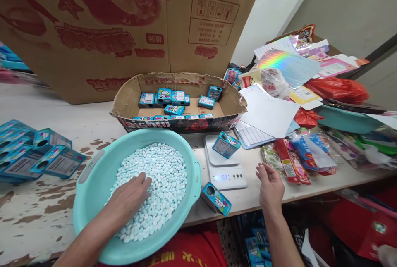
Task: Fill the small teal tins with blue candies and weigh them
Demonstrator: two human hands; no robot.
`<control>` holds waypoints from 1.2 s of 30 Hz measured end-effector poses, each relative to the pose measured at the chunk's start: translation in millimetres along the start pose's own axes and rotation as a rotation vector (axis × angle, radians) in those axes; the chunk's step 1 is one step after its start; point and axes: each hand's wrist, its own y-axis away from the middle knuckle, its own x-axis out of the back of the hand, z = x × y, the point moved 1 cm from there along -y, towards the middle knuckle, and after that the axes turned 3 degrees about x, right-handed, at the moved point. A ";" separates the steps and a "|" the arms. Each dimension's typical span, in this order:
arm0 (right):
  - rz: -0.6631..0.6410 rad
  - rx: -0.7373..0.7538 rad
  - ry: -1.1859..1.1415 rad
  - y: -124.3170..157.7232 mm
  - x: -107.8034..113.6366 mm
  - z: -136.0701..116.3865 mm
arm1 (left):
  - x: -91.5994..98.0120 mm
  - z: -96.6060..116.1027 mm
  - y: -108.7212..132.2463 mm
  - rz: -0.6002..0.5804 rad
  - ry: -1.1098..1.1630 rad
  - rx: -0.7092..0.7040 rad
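My left hand [132, 194] reaches into a turquoise plastic basin [89, 201], its fingers extended over and touching a heap of small pale blue and white candies [164, 172]. To the right, my right hand [271, 182] hovers by the table's front edge, fingers curled in; whatever they may hold is hidden. Between basin and right hand stands a white digital scale [229, 180] with a lit display. One blue candy box [226, 144] rests on its pan. Another blue box [216, 199], with a round hole in its end, lies tilted in front of the scale.
A cut-down cardboard tray [198, 81] behind the basin holds several blue boxes. More boxes [58, 161] are stacked at left. A big carton [124, 31] stands behind. Papers [269, 108] and candy packets [291, 161] crowd the right side.
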 end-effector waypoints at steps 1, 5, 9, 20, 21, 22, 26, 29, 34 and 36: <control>-0.002 0.000 -0.002 -0.2 -1.2 -0.5 | 1.1 1.1 0.6 -0.005 0.000 0.007; -0.028 0.014 -0.008 -2.9 -9.0 -4.6 | 3.0 2.8 2.3 -0.006 0.028 0.018; -0.082 0.059 0.005 -6.3 -21.7 -11.3 | 2.0 1.7 3.0 -0.001 0.046 0.027; -0.489 0.130 0.142 -10.2 -94.3 -46.6 | 9.0 1.5 8.2 0.040 0.186 0.037; -0.512 0.144 0.138 -6.7 -100.3 -56.4 | 15.6 2.5 10.7 0.096 0.267 0.040; -0.538 0.172 0.132 -1.3 -106.3 -68.1 | 24.4 4.2 13.0 0.186 0.368 0.029; -0.824 0.524 0.152 41.8 -135.9 -122.4 | 73.7 19.9 15.4 0.612 0.645 -0.193; -1.110 0.677 0.079 79.2 -157.7 -150.4 | 105.7 29.6 10.3 0.623 0.638 -0.353; -0.912 0.633 0.026 70.2 -140.3 -150.9 | 129.1 -12.3 19.0 0.756 0.601 -0.090; -0.738 0.554 0.039 52.4 -106.6 -135.7 | 132.4 -49.1 23.2 0.907 0.474 0.260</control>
